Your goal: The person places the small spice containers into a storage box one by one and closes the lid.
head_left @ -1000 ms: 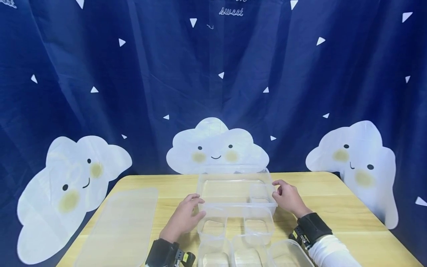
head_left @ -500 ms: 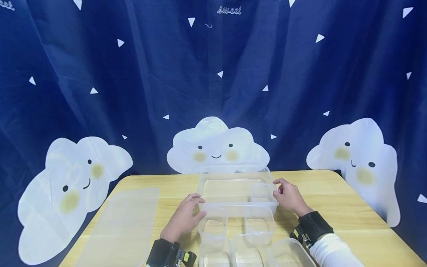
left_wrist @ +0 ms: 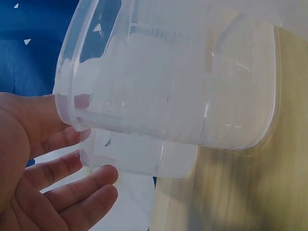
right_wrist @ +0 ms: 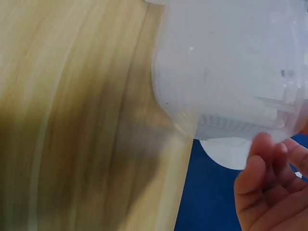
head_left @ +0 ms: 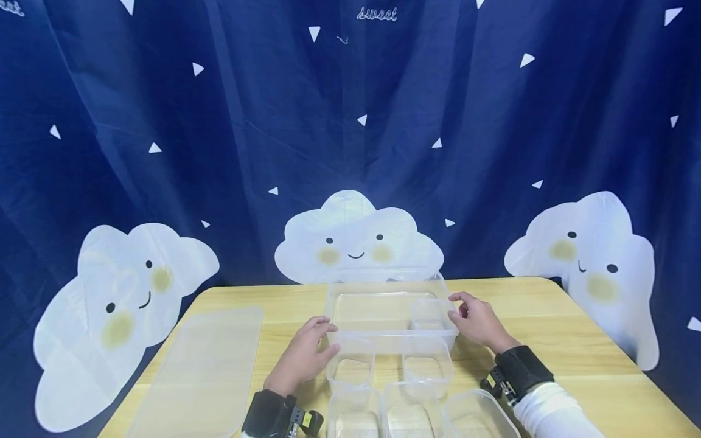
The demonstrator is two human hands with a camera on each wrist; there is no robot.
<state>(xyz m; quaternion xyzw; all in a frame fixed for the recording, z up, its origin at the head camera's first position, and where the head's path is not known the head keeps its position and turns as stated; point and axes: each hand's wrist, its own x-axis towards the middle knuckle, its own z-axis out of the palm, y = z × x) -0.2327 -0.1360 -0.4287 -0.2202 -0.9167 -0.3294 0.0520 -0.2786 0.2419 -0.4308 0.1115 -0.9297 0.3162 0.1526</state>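
Observation:
A large clear plastic box (head_left: 383,341) stands toward the back of the table, with a small clear container (head_left: 428,313) inside at its right. At its left end my left hand (head_left: 302,356) touches the rim with spread, slightly bent fingers. The left wrist view shows a thumb tip through the clear rim and the other fingers (left_wrist: 96,185) outside the wall. My right hand (head_left: 477,322) is at the right end, its index fingertip and thumb at the rim. In the right wrist view, its remaining fingers (right_wrist: 260,168) bend loosely beside the box.
Several small clear containers stand in front of the box, among them a left one (head_left: 350,368), a right one (head_left: 428,368) and a tilted-looking one (head_left: 479,417). A flat translucent lid (head_left: 197,371) lies on the wooden table (head_left: 547,340) at left. A blue cloud-patterned curtain (head_left: 350,152) hangs behind.
The head view has shifted slightly. Both hands stay at the two ends of the box, and the containers and lid keep their places; my right wrist has turned slightly outward.

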